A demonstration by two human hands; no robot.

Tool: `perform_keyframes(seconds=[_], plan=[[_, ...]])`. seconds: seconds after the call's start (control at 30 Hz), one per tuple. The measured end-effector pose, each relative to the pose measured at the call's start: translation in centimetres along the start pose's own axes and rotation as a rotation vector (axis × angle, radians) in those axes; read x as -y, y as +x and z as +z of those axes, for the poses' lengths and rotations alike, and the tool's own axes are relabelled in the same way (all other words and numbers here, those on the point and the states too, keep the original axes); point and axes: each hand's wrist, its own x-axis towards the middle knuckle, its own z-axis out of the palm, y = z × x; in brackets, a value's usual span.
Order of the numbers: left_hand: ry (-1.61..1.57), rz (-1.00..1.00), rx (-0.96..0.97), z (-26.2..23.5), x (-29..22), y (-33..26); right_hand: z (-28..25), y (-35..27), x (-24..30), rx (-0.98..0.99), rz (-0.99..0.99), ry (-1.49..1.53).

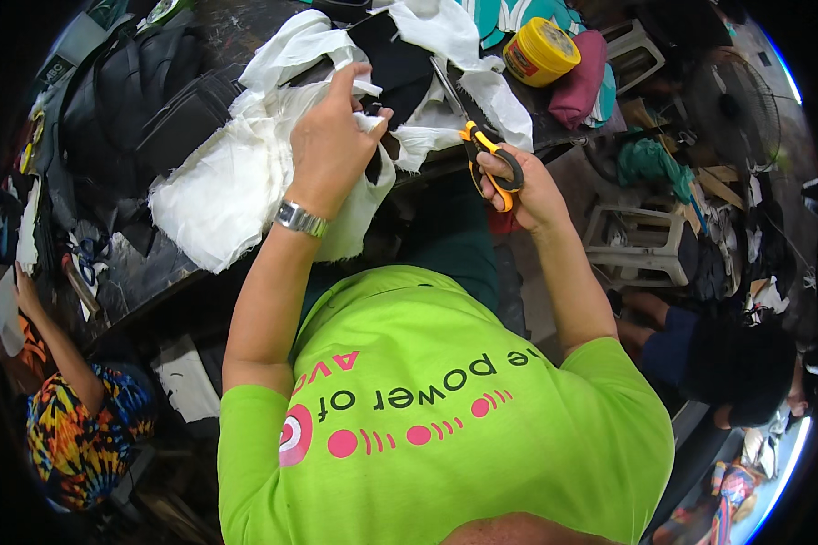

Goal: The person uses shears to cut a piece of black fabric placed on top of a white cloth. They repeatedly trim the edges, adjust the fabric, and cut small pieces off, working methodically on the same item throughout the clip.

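Note:
My left hand point(327, 136) pinches frayed white cloth point(223, 191) at the edge of the dark worktable, index finger and thumb bent around it. Part of its grip is hidden behind the fingers. Just beyond lies a black piece of material point(395, 68), with more white cloth around it. In my right hand point(538, 193) is a pair of scissors point(479, 141) with orange and black handles. The blades point away from me, up along the black piece and beside the white cloth. Whether they touch the cloth, I cannot tell.
A yellow tub point(541, 53) and a maroon bundle point(577, 86) stand at the right of the table. Black stacked pieces point(191, 123) lie at the left. Right of me are a grey plastic stool point(636, 241) and a fan point(734, 109). Another person point(91, 418) works at left.

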Motion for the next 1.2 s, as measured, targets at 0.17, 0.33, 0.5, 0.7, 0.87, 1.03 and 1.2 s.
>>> perform_keyframes(seconds=[0.17, 0.33, 0.5, 0.7, 0.87, 1.03, 1.2], plan=[[0.222, 0.009, 0.006, 1.1, 1.3, 2.4, 0.2, 0.4, 0.0, 0.044, 0.028, -0.007], [-0.074, 0.169, -0.084, -0.5, 0.3, 0.6, -0.6, 0.4, 0.5, -0.039, -0.05, 0.006], [-0.178, 0.228, 0.103, -3.3, -0.8, -3.7, -1.1, -0.2, 0.9, 0.084, 0.012, -0.056], [-0.245, 0.033, 0.546, -7.5, -0.9, -4.2, 0.3, -0.5, -0.2, 0.196, 0.113, -0.358], [-0.618, 0.145, 0.564, -15.0, -1.8, -3.0, 0.6, -0.1, -0.8, 0.195, 0.03, -0.463], [-0.069, 0.141, 0.005, -7.9, -0.5, 0.3, 0.8, 0.5, -0.4, 0.205, 0.008, -0.511], [0.137, -0.045, 0.119, -2.0, 1.5, 1.5, -0.1, 0.2, 0.6, 0.201, 0.008, -0.487]])
